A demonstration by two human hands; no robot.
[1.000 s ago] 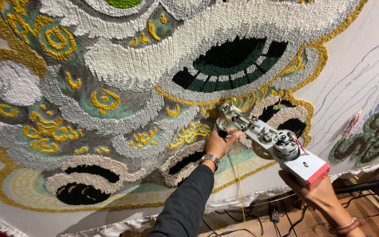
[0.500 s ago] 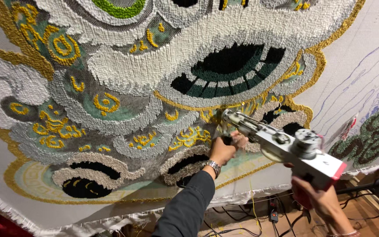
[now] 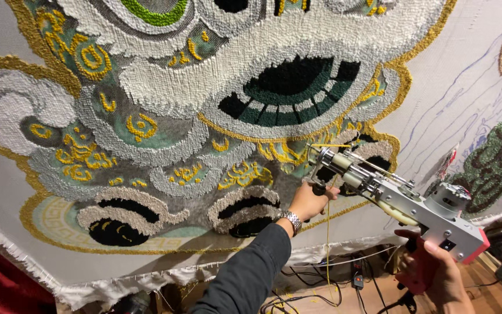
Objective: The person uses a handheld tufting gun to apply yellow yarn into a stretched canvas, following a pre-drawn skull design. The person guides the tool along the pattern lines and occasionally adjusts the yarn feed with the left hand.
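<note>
A tufting gun [image 3: 405, 200] with a silver body and a red rear points its needle at a large tufted rug [image 3: 204, 116] stretched on white cloth. The rug shows a pattern in white, grey, green, black and gold yarn. My left hand [image 3: 310, 200], with a metal watch on the wrist and a dark sleeve, is closed around the gun's black front handle near the needle. My right hand [image 3: 440, 276] grips the red rear handle under the motor. A yellow yarn strand [image 3: 327, 232] runs from the gun's tip down toward the floor.
A second tufted piece [image 3: 498, 163] in dark green sits at the right on the same cloth, next to blue drawn lines. Black cables [image 3: 321, 285] and a plug strip lie on the wooden floor below. A frayed cloth edge [image 3: 164, 273] hangs along the bottom.
The gun and both hands have shifted to the right and slightly down along the rug. The view has also moved, showing more of the rug's left side.
</note>
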